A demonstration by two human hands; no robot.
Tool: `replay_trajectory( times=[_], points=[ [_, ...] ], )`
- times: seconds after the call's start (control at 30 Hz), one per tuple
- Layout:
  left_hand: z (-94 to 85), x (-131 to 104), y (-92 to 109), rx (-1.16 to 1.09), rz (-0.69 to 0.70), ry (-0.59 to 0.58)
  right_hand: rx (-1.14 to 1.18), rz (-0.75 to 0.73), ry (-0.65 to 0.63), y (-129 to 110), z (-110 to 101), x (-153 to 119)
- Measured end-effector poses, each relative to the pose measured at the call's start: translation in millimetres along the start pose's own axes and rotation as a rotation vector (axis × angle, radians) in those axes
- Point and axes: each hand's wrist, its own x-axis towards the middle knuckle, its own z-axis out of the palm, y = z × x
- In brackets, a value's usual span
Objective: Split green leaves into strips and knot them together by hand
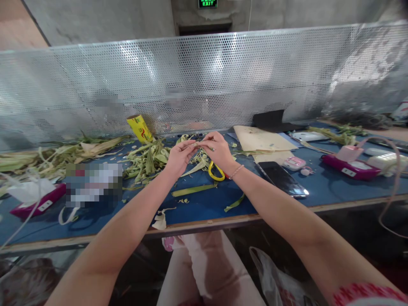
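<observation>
My left hand [179, 158] and my right hand [220, 149] meet above the middle of the blue table [204, 212]. Their fingertips pinch a thin, pale strip of dried leaf [198, 144], mostly hidden by the fingers. Just under my right hand lie scissors, whose yellow handle loop [216, 173] shows. To the left of my left hand is a heap of curled green leaf strips [148, 159]. A flat green leaf piece [194, 190] lies on the table below both hands, and a pale scrap [160, 220] rests near the front edge.
A perforated metal screen [204, 80] stands behind the table. A yellow can-like container [140, 128] leans at the back. To the right are a black phone [282, 179], brown paper [258, 139] and a purple power strip [350, 166]. Long dried leaves [92, 151] spread at left.
</observation>
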Motion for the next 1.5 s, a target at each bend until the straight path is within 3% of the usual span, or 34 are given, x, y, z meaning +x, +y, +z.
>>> replay_trajectory(
  times=[0.3,0.73,0.97,1.2,1.5],
  points=[
    [-0.5,0.9,-2.4,0.010,0.009,0.003,-0.109,-0.166,-0.164,1.5,-6.1,0.8],
    [-0.9,1.0,-4.8,0.072,-0.001,0.012,-0.112,-0.148,-0.225,-3.4,-7.8,5.7],
    [-3.5,1.8,-5.7,0.175,0.109,-0.079,0.069,-0.087,-0.159,1.4,0.3,2.6],
    [-10.5,6.3,-10.8,0.485,0.320,-0.158,0.110,-0.128,-0.057,6.0,4.6,0.9],
    [-15.4,9.2,-10.7,0.726,0.360,-0.072,0.056,-0.122,-0.024,2.8,4.1,1.8]
  ],
)
